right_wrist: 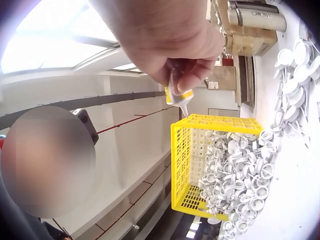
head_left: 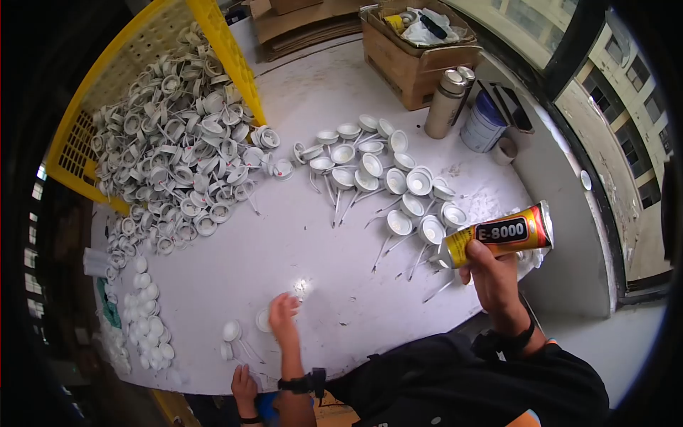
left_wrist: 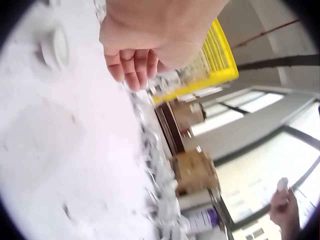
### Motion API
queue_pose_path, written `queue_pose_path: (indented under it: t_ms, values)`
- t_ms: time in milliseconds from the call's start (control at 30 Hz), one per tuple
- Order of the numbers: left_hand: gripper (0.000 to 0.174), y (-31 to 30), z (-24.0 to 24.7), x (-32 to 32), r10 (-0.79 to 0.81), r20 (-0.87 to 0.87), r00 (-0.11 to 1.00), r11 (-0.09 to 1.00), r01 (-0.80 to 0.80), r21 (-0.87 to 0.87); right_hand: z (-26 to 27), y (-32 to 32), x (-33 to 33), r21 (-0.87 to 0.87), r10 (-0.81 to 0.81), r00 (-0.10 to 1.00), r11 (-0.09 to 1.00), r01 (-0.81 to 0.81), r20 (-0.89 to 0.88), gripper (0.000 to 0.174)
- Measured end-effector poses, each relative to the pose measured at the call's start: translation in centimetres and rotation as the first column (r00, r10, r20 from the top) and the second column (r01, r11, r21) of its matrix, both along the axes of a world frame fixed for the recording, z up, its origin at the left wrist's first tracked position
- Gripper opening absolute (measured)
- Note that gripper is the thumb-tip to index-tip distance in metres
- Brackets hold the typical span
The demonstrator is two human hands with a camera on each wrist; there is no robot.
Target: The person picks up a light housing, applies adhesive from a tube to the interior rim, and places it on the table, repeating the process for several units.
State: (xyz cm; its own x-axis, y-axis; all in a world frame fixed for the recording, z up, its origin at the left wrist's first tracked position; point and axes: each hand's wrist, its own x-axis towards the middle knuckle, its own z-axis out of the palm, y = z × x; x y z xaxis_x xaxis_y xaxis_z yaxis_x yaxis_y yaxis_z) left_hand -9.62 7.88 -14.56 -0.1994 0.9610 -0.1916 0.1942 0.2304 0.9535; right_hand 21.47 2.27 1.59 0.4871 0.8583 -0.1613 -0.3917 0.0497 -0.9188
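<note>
Glue tube (head_left: 498, 233) is at the right of the head view, gripped near its nozzle end by the right hand (head_left: 493, 274) and held above the bench (head_left: 320, 242). Its long axis points lower left, toward the left hand (head_left: 283, 313), whose fingers bend down beside a white cap (head_left: 264, 320) (whether they pinch anything, I cannot tell).

yellow crate (head_left: 213, 32), white caps (head_left: 178, 149), orange-yellow glue tube (head_left: 498, 233) (black label).

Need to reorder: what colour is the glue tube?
Yellow-orange glue tube, black label; best in head view.
</note>
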Motion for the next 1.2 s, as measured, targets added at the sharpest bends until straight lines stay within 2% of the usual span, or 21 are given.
queue_pose_path:
  t_ms: [67,100,133,200,233,300,333,400,433,467,533,567,600,633,667,700,767,800,867,1100,1200]
  values:
    - [0.026,1.6,-1.3,6.3,-0.273,0.136,0.952,0.955,0.285,-0.076,-0.1,0.2,0.6,-0.016,-0.018,1.000,1.000,0.018,-0.008,0.021]
    - [0.024,2.5,-2.0,9.6,-0.310,0.163,0.937,0.944,0.323,-0.062,-0.1,0.3,0.9,-0.017,-0.023,1.000,1.000,0.022,-0.006,0.020]
    - [0.026,3.6,-5.2,12.1,-0.366,0.074,0.928,0.930,0.368,-0.006,-0.2,0.3,1.3,-0.017,-0.029,1.000,0.999,0.029,-0.003,0.020]
    - [0.037,5.5,-4.6,17.2,-0.456,-0.028,0.889,0.886,0.451,-0.112,-0.5,0.4,2.3,-0.030,-0.046,0.999,0.998,0.046,0.000,0.020]
    - [0.037,6.1,-5.1,19.0,-0.458,-0.032,0.888,0.885,0.452,-0.109,-0.6,0.5,2.7,-0.042,-0.057,0.998,0.997,0.058,0.007,0.019]
    - [0.047,7.6,-6.1,21.8,-0.551,-0.348,0.758,0.831,0.460,-0.313,-0.9,0.6,3.4,-0.046,-0.076,0.997,0.996,0.076,0.002,0.019]
    - [0.047,8.0,-6.3,22.7,-0.542,-0.355,0.762,0.838,0.456,-0.299,-1.0,0.8,3.7,-0.051,-0.095,0.995,0.994,0.095,-0.001,0.019]
    - [0.051,8.0,-6.4,23.6,-0.546,-0.537,0.642,0.837,0.432,-0.334,-1.2,1.1,4.2,-0.069,-0.087,0.996,0.994,0.087,0.004,0.018]
    - [0.046,7.8,-7.7,23.8,-0.435,-0.655,0.618,0.891,0.402,-0.211,-1.3,1.3,4.2,-0.065,-0.094,0.996,0.993,0.094,0.007,0.018]
    - [0.046,8.0,-7.5,23.4,-0.427,-0.658,0.620,0.894,0.397,-0.206,-1.3,1.4,4.2,-0.067,-0.100,0.995,0.993,0.100,0.009,0.018]
    - [0.043,8.3,-7.3,21.8,-0.599,-0.485,0.637,0.801,0.480,-0.358,-1.2,1.5,4.1,-0.055,-0.082,0.997,0.995,0.083,0.007,0.018]
    - [0.038,8.2,-6.2,20.6,-0.641,-0.315,0.700,0.757,0.509,-0.409,-1.2,1.4,4.0,-0.048,-0.071,0.997,0.996,0.072,0.007,0.019]
    - [0.038,7.8,-5.0,19.2,-0.639,-0.319,0.700,0.759,0.505,-0.411,-1.1,1.3,3.8,-0.047,-0.069,0.998,0.997,0.069,0.002,0.019]
    - [0.036,7.0,-3.9,17.6,-0.569,0.027,0.822,0.752,0.533,-0.389,-0.9,1.3,3.6,-0.047,-0.058,0.998,0.997,0.058,0.006,0.019]
    - [0.034,6.3,-2.7,16.1,-0.427,0.372,0.824,0.755,0.551,-0.355,-0.8,1.2,3.3,-0.045,-0.046,0.999,0.998,0.047,0.011,0.019]
    - [0.034,5.6,-1.6,14.5,-0.424,0.367,0.828,0.760,0.546,-0.354,-0.6,1.2,3.0,-0.041,-0.040,0.999,0.998,0.040,0.007,0.019]
    - [0.031,3.9,0.5,11.9,-0.252,0.686,0.682,0.672,0.633,-0.383,-0.2,0.9,2.2,-0.026,0.010,1.000,1.000,-0.010,0.009,0.021]
    - [0.031,3.1,1.8,11.3,-0.243,0.688,0.684,0.675,0.628,-0.387,0.0,0.7,1.8,-0.032,0.018,1.000,0.999,-0.018,0.009,0.021]
    - [0.034,1.1,4.2,10.6,-0.204,0.778,0.594,0.717,0.632,-0.295,0.5,0.5,0.9,-0.009,0.068,0.998,0.998,-0.068,0.009,0.024]
    - [0.041,-4.0,9.3,9.3,-0.216,0.769,0.602,0.845,0.509,-0.161,1.9,-0.5,-1.5,0.026,0.279,0.951,0.958,-0.285,0.133,0.023]
    - [0.046,-4.9,11.2,9.3,-0.124,0.849,0.514,0.909,0.402,-0.111,2.1,-0.9,-2.1,0.017,0.326,0.936,0.944,-0.331,0.130,0.022]
